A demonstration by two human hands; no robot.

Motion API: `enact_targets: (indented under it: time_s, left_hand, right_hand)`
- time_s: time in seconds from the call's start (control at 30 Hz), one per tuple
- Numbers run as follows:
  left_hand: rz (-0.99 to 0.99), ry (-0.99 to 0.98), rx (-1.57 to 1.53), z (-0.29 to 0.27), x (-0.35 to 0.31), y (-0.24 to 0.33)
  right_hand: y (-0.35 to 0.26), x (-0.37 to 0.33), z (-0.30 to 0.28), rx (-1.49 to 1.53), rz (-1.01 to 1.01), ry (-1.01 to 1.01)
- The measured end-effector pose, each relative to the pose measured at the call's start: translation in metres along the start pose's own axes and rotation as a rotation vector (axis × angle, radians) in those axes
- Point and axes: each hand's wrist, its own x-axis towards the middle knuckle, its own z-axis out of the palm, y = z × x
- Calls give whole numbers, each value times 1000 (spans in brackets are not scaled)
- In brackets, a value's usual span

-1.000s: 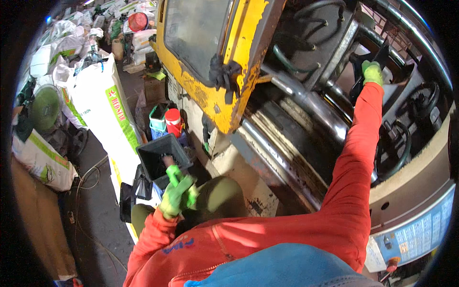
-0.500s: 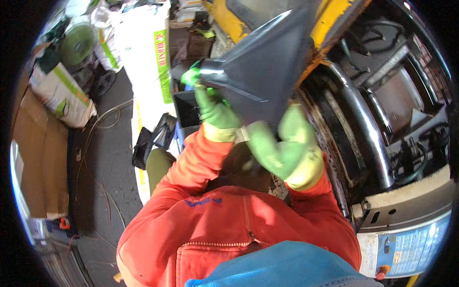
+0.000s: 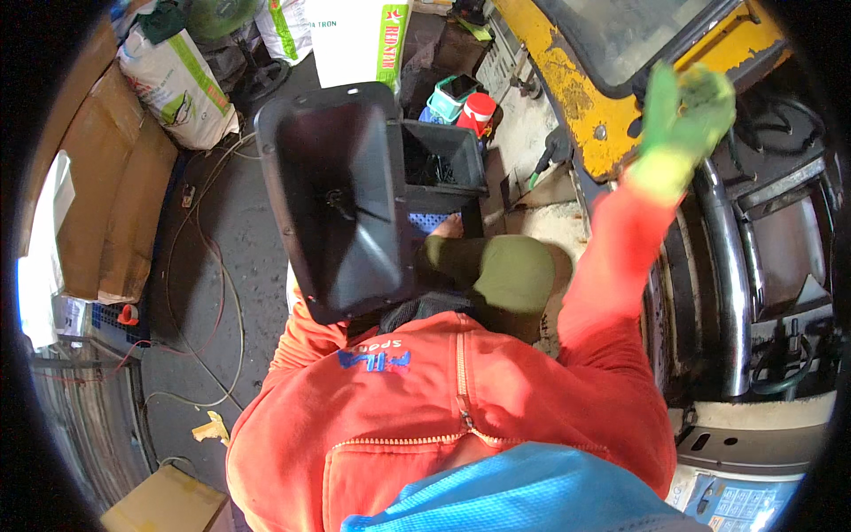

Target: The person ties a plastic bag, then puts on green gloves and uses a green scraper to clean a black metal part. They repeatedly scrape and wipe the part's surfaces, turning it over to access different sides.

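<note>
"Hands first: can you see both?"

"Just one. The right hand (image 3: 683, 115) is at 2 o'clock, in a green glove, in front of the chipped yellow door (image 3: 567, 89). It's blurry. One finger or thumb sticks up apart from the rest. I can't tell if they pinch anything."

"And the left hand?"

"Hidden. The red sleeve (image 3: 297, 341) goes up behind the big black hollow piece (image 3: 335, 204) at 10 o'clock, so I can't tell what those fingers do."

"What's cut off?"

"The tall white sack (image 3: 350, 44) between 11 and 12 o'clock. The edge chops its top."

"What's inside the black piece?"

"It's deep like a funnel. Something thin shows near the bottom, too dark to make out."

"And the bin?"

"The dark gray bin (image 3: 443, 191) is at 12 o'clock, just beside it, with thin black bits inside. Past it sits a turquoise tub (image 3: 446, 106) with something flat and dark on top, next to a red pot (image 3: 474, 124)."

"How do things look up close?"

"The black piece is smooth and a bit shiny, with little holes in its flat rim. The cardboard (image 3: 115, 177) between 9 and 10 o'clock is brown and creased."
</note>
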Motion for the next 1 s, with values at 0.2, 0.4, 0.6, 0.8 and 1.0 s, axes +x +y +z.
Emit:
enact_targets:
  time_s: [0.2,0.4,0.6,0.8,1.0]
  left_hand:
    - [-3,32,58,-31,-14,0]
    - [-23,24,137,-46,-28,0]
    - [-86,-48,292,-23,-32,-4]
    - [-195,-427,525,75,-45,-71]
    - [56,-1067,456,227,-111,-213]
  right_hand:
    - [120,89,-22,124,477,-24]
    - [84,55,-39,-265,152,67]
    - [-28,-61,-73,-767,-291,513]
    - [-57,-124,-53,1145,266,468]
    - [-59,-114,-137,1566,-411,411]
